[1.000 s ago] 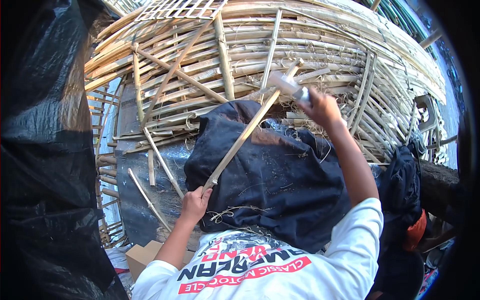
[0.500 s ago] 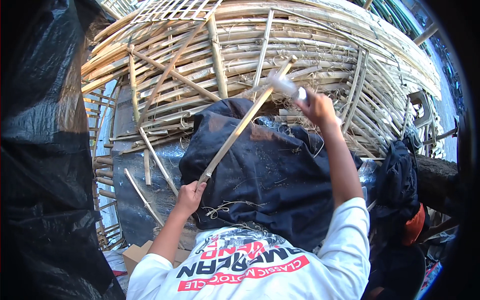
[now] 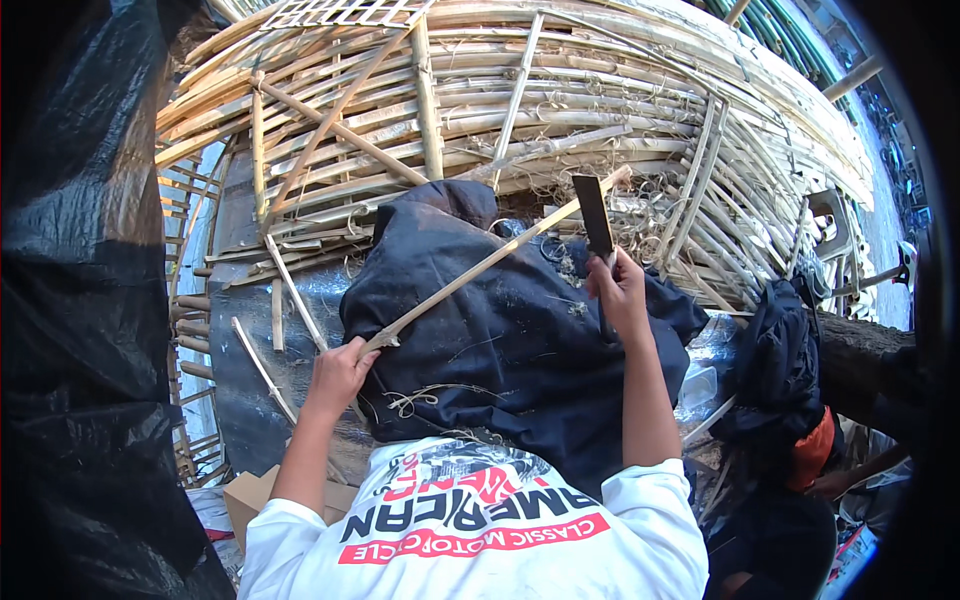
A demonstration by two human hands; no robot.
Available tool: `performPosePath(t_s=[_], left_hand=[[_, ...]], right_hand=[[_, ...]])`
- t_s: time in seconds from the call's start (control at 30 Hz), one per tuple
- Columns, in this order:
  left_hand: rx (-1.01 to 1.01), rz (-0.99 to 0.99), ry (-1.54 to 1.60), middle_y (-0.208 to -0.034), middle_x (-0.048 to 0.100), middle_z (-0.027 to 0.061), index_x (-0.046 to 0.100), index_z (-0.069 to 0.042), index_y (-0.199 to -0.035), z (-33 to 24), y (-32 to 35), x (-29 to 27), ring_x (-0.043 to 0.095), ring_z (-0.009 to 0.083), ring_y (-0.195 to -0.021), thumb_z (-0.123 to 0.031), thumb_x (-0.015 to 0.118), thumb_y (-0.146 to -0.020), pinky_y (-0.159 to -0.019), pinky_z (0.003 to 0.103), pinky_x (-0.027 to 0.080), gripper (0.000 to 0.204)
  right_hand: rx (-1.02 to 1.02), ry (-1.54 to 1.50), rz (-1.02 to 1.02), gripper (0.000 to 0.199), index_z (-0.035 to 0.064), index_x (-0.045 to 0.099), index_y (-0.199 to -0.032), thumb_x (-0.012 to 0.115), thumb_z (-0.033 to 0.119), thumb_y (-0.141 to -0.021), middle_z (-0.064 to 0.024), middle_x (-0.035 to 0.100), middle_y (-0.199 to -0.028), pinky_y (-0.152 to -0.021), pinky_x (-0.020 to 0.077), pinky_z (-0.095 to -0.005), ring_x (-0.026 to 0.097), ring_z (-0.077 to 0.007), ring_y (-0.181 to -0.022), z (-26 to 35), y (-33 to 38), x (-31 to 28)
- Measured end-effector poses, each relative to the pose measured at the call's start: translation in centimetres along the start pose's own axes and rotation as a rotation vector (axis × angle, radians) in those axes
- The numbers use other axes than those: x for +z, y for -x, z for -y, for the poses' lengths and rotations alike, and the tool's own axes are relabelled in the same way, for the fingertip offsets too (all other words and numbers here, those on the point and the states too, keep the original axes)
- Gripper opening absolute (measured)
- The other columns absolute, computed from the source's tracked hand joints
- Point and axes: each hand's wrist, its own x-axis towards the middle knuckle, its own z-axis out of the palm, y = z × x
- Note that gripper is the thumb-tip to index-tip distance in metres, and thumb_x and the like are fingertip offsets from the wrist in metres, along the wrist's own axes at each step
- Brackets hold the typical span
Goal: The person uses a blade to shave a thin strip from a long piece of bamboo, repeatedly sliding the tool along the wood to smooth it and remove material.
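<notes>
My left hand [image 3: 340, 378] is closed around the near end of a long bamboo strip [image 3: 480, 265]. The strip slants up and away to the right, with a knobby joint just past my fingers. In my right hand [image 3: 620, 292] is a broad-bladed knife [image 3: 594, 215], its dark, square-ended blade pointing away from me. The blade is close to the strip's far end; whether they touch I cannot tell. A black cloth [image 3: 520, 350] covers my lap under both hands, with a few thin shavings [image 3: 425, 398] on it.
Ahead lies a large stack of split bamboo [image 3: 570, 100], curled shavings along its near edge. A black plastic sheet [image 3: 85, 300] hangs at the left. Loose strips [image 3: 262, 370] lie by my left arm, near a cardboard box [image 3: 250, 495]. At right are a dark bag [image 3: 775, 350] and a log [image 3: 865, 345].
The knife, blurred before and further away beside the strip, has come nearer with my right hand and its blade now shows sharply. My left hand and the strip's near end have shifted slightly left.
</notes>
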Motion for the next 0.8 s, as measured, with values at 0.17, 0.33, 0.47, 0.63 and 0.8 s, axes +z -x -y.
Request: performPosePath(t_s=[0.17, 0.33, 0.47, 0.63, 0.8], left_hand=[[0.096, -0.107, -0.152, -0.070, 0.062, 0.0157, 0.055, -0.007, -0.085, 1.2, 0.1, 1.0, 0.064, 0.0386, -0.067, -0.033, 0.064, -0.092, -0.058, 0.048, 0.048, 0.028], [0.154, -0.240, -0.300, -0.067, 0.057, 0.0102, 0.055, -0.008, -0.085, 1.5, 0.4, 2.5, 0.061, 0.0335, -0.061, -0.033, 0.064, -0.091, -0.055, 0.044, 0.045, 0.026], [0.168, -0.193, -0.383, -0.069, 0.054, 0.0092, 0.055, -0.008, -0.089, 0.6, 0.3, 1.5, 0.057, 0.0323, -0.062, -0.031, 0.060, -0.094, -0.063, 0.042, 0.040, 0.024], [0.153, -0.109, -0.343, -0.078, 0.053, 0.0119, 0.054, -0.007, -0.095, -1.0, 0.9, -0.5, 0.054, 0.0319, -0.073, -0.028, 0.057, -0.095, -0.074, 0.043, 0.035, 0.021], [0.107, -0.099, -0.402, -0.087, 0.052, 0.0155, 0.052, -0.005, -0.101, -2.9, 1.5, -1.4, 0.053, 0.0313, -0.080, -0.027, 0.058, -0.094, -0.079, 0.043, 0.034, 0.023]], right_hand=[[0.141, -0.124, -0.142, 0.029, 0.0043, 0.055, -0.096, 0.047, 0.031, -0.104, -0.0021, 0.056, -0.068, -0.042, 0.0439, -0.0243, 0.054, -0.0082, -0.051, 2.9, -0.1, 0.9], [0.293, -0.096, -0.223, 0.026, 0.0081, 0.049, -0.090, 0.048, 0.030, -0.104, -0.0019, 0.054, -0.065, -0.036, 0.0417, -0.0255, 0.050, -0.0084, -0.043, 1.9, -0.1, 2.2], [0.344, -0.027, -0.205, 0.025, 0.0081, 0.049, -0.090, 0.049, 0.029, -0.103, -0.0012, 0.053, -0.063, -0.035, 0.0411, -0.0253, 0.050, -0.0082, -0.042, 2.4, -0.2, 2.3], [0.407, 0.073, -0.158, 0.024, 0.0088, 0.051, -0.092, 0.050, 0.030, -0.103, -0.0005, 0.052, -0.064, -0.038, 0.0416, -0.0238, 0.050, -0.0073, -0.045, 2.6, 0.4, 1.2], [0.492, 0.022, -0.134, 0.026, 0.0061, 0.054, -0.095, 0.052, 0.031, -0.102, -0.0011, 0.053, -0.062, -0.038, 0.0417, -0.0254, 0.051, -0.0083, -0.045, 2.1, 1.4, 0.2]])
